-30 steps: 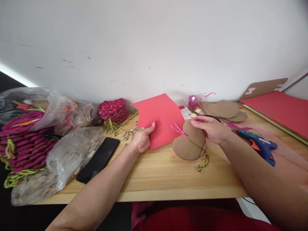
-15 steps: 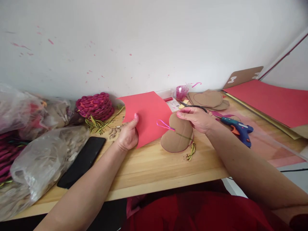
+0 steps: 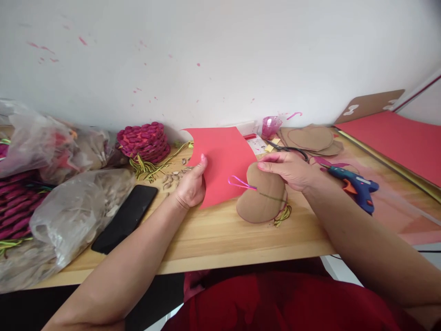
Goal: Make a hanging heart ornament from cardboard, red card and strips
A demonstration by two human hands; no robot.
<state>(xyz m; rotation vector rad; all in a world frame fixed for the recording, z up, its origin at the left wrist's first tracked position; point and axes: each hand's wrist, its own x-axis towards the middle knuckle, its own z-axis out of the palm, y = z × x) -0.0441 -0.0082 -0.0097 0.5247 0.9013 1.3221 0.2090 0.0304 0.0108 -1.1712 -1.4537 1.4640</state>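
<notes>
Fronting speckled white wall [image 3: 220, 55], wooden table [image 3: 206, 243].

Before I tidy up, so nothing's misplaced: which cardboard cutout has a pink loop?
The heart-shaped cutout in the right hand; its pink loop sets it apart from the piled cutouts, which show none.

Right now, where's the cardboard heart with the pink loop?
In the head view, the cardboard heart is right of centre, pinched by the right hand, beside the red paper in the left hand.
</notes>
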